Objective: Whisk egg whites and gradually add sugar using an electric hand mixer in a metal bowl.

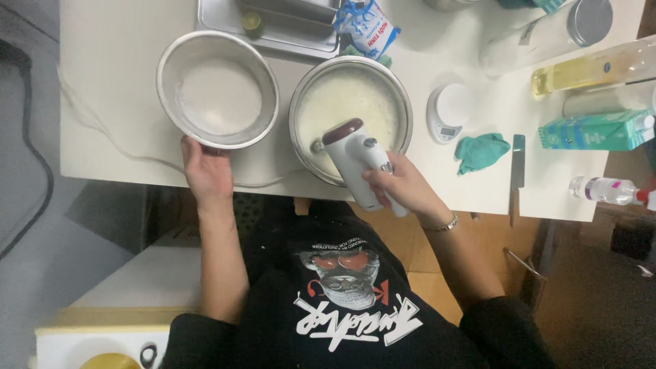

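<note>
Overhead view of a white table (pixel 116 82) with a seated person's two bare hands at its near edge. The right hand (pixel 403 186) is wrapped tightly around the body of a white hand mixer (pixel 359 162), which has a dark red end cap and leans over the near rim of a steel mixing bowl (pixel 350 117) filled with pale, creamy batter. The bowl sits near the centre of the table. At its 9 o'clock, just beside it, stands a second steel bowl (pixel 217 89) holding a white powdery substance. The left hand (pixel 206 171) rests at this bowl's 6 o'clock, fingers curled against the underside of its rim; whether it grips the rim firmly cannot be told. The two hands are well apart, one at each bowl.

At the 12 o'clock of the bowls lies a metal tray (pixel 266 27), with a blue-and-white packet (pixel 369 26) at its right corner. At the batter bowl's 3 o'clock sits a small white kitchen scale (pixel 449 111), then a crumpled teal cloth (pixel 481 150) and a knife (pixel 518 174) with its blade pointing to 12 o'clock. Further toward 3 o'clock are a teal carton (pixel 594 130) lying on its side, a bottle of yellow oil (pixel 594 72), and a small clear bottle (pixel 608 190) at the table's edge.
</note>
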